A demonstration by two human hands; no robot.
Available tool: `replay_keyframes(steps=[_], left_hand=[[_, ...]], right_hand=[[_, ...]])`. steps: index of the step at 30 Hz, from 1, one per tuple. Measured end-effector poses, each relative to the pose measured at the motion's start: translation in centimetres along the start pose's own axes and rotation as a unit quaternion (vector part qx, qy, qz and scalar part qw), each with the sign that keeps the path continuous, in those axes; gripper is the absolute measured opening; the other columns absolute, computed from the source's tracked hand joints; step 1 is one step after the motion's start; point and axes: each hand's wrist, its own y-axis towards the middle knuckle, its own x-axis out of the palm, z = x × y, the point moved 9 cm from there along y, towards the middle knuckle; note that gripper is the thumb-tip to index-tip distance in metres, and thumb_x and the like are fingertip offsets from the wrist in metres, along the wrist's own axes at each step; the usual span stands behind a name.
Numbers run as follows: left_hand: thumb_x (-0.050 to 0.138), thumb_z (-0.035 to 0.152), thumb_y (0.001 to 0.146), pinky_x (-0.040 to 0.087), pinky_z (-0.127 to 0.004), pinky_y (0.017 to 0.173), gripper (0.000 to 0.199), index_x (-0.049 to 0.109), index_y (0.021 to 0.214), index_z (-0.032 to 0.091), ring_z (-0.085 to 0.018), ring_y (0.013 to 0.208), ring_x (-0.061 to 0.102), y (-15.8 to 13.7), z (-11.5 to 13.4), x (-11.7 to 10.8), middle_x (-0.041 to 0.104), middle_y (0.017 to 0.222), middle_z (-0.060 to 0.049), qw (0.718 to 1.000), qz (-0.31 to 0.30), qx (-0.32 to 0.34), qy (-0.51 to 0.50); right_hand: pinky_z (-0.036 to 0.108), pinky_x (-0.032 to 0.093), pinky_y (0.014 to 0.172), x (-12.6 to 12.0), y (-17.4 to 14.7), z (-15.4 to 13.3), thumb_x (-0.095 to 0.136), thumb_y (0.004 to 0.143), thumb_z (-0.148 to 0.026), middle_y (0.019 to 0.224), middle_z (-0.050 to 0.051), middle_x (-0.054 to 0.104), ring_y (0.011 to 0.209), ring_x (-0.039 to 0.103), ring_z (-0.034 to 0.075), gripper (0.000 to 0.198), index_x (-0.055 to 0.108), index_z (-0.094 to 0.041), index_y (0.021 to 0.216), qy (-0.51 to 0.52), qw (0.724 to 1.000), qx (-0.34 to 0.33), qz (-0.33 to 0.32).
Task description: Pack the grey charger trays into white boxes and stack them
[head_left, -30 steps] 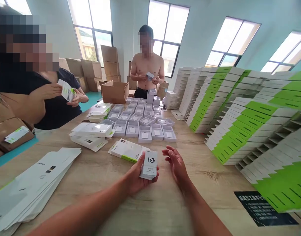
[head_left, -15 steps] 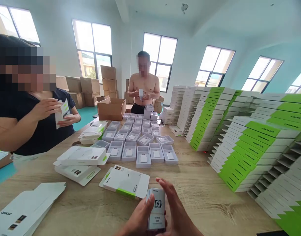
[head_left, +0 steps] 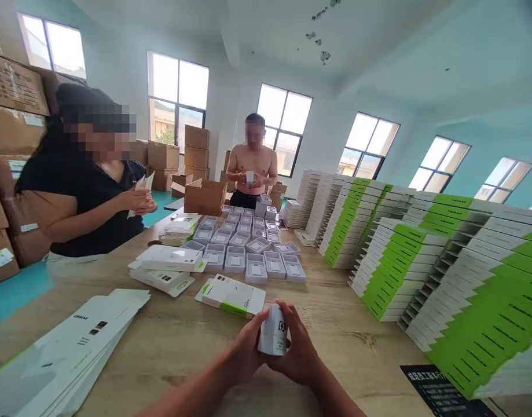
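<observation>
Both hands hold a thick stack of small white printed leaflets (head_left: 273, 331) above the near part of the table. A dark battery symbol shows on its front face, and the stack looks slightly bowed. My left hand (head_left: 248, 341) wraps around its left side; my right hand (head_left: 299, 347) closes on its right side, fingers over the top edge. Just beyond them lies a white and green carton (head_left: 234, 294), flat on the wood. Farther off, rows of open white trays (head_left: 256, 267) each hold a small white item.
Tall stacks of white and green cartons (head_left: 387, 266) line the right side. Flat unfolded cartons (head_left: 74, 347) lie at left, near two filled-out boxes (head_left: 168, 259). A brown cardboard box (head_left: 205, 197) stands at the far end. One co-worker (head_left: 92, 185) is at left, another (head_left: 252, 162) opposite.
My right hand has closed in on the leaflet stack, which now looks bowed and turned. The view has shifted, showing more of the left side. The left co-worker's hands have lowered.
</observation>
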Motion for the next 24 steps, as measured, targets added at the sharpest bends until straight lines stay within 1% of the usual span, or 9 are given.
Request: replay_keyframes(steps=[3, 7, 9, 11, 14, 16, 19, 21, 24], left_hand=[[0.071, 0.043, 0.086, 0.055, -0.034, 0.083, 0.043, 0.069, 0.114, 0.011, -0.023, 0.086, 0.072, -1.1, 0.5, 1.1, 0.076, 0.096, -0.011, 0.999, -0.038, -0.025, -0.011], [0.084, 0.018, 0.071, 0.052, -0.026, 0.072, 0.039, 0.069, 0.106, 0.01, -0.02, 0.08, 0.07, -1.6, 0.6, 1.5, 0.074, 0.091, -0.008, 0.997, -0.069, -0.034, -0.004], [0.085, 0.012, 0.068, 0.051, -0.025, 0.07, 0.039, 0.069, 0.103, 0.01, -0.018, 0.077, 0.069, -1.7, 0.7, 1.6, 0.073, 0.087, -0.007, 0.997, -0.076, -0.031, -0.002], [0.084, 0.014, 0.07, 0.051, -0.025, 0.072, 0.036, 0.068, 0.102, 0.011, -0.016, 0.077, 0.067, -1.7, 0.9, 1.6, 0.072, 0.087, -0.005, 0.997, -0.077, -0.026, -0.011], [0.082, 0.032, 0.079, 0.052, -0.028, 0.078, 0.033, 0.068, 0.103, 0.013, -0.015, 0.08, 0.065, -1.7, 1.0, 1.7, 0.071, 0.093, -0.006, 0.995, -0.085, -0.029, -0.031], [0.074, 0.05, 0.085, 0.051, -0.031, 0.081, 0.044, 0.068, 0.106, 0.012, -0.016, 0.081, 0.064, -1.8, 0.9, 1.8, 0.071, 0.096, -0.008, 0.994, -0.094, -0.036, -0.04], [0.07, 0.065, 0.082, 0.05, -0.033, 0.084, 0.06, 0.067, 0.111, 0.013, -0.018, 0.085, 0.064, -2.0, 0.8, 2.0, 0.07, 0.098, -0.009, 0.992, -0.112, -0.041, -0.037], [0.08, 0.062, 0.075, 0.049, -0.034, 0.087, 0.062, 0.067, 0.112, 0.014, -0.019, 0.088, 0.063, -2.3, 0.8, 2.3, 0.07, 0.1, -0.008, 0.991, -0.127, -0.039, -0.023], [0.093, 0.04, 0.066, 0.047, -0.035, 0.089, 0.057, 0.067, 0.109, 0.014, -0.019, 0.09, 0.063, -2.6, 0.7, 3.0, 0.069, 0.099, -0.006, 0.987, -0.155, -0.039, 0.012]], right_hand=[[0.036, 0.061, 0.078, -0.2, -0.1, 0.6, 0.083, 0.063, -0.027, 0.14, 0.017, 0.05, 0.119, 0.059, 0.032, 0.101, 0.032, -0.025, 0.15, 0.017, 0.998, 0.058, 0.008], [0.057, 0.042, 0.111, -0.9, -0.5, -0.5, 0.089, 0.061, -0.036, 0.147, 0.019, 0.045, 0.136, 0.045, 0.039, 0.116, 0.024, -0.023, 0.156, -0.059, 0.997, 0.056, 0.007], [0.06, 0.034, 0.115, -2.0, -0.9, -1.7, 0.09, 0.063, -0.041, 0.153, 0.02, 0.038, 0.142, 0.036, 0.04, 0.118, 0.022, -0.022, 0.157, -0.088, 0.995, 0.03, 0.021], [0.054, 0.041, 0.111, -3.3, -1.1, -3.1, 0.078, 0.08, -0.043, 0.147, 0.017, 0.044, 0.138, 0.042, 0.035, 0.086, 0.036, -0.024, 0.152, -0.101, 0.994, 0.012, 0.041], [0.039, 0.052, 0.093, -4.2, -0.9, -4.8, 0.055, 0.1, -0.034, 0.116, 0.01, 0.064, 0.109, 0.061, 0.025, 0.026, 0.066, -0.027, 0.123, -0.121, 0.992, -0.005, 0.025], [0.037, 0.052, 0.084, -4.1, -0.4, -5.9, 0.053, 0.101, -0.031, 0.103, 0.009, 0.068, 0.095, 0.063, 0.023, 0.021, 0.072, -0.026, 0.107, -0.136, 0.99, -0.018, -0.005], [0.039, 0.049, 0.083, -3.5, 0.3, -7.0, 0.049, 0.102, -0.027, 0.099, 0.01, 0.069, 0.092, 0.06, 0.025, 0.023, 0.071, -0.023, 0.098, -0.159, 0.985, -0.042, -0.046], [0.04, 0.048, 0.084, -3.1, 0.6, -7.3, 0.046, 0.102, -0.025, 0.098, 0.011, 0.067, 0.092, 0.058, 0.026, 0.024, 0.069, -0.022, 0.094, -0.167, 0.982, -0.055, -0.072], [0.041, 0.046, 0.085, -3.0, 0.7, -7.2, 0.046, 0.099, -0.023, 0.092, 0.01, 0.065, 0.09, 0.055, 0.026, 0.021, 0.063, -0.021, 0.087, -0.169, 0.979, -0.06, -0.098]])
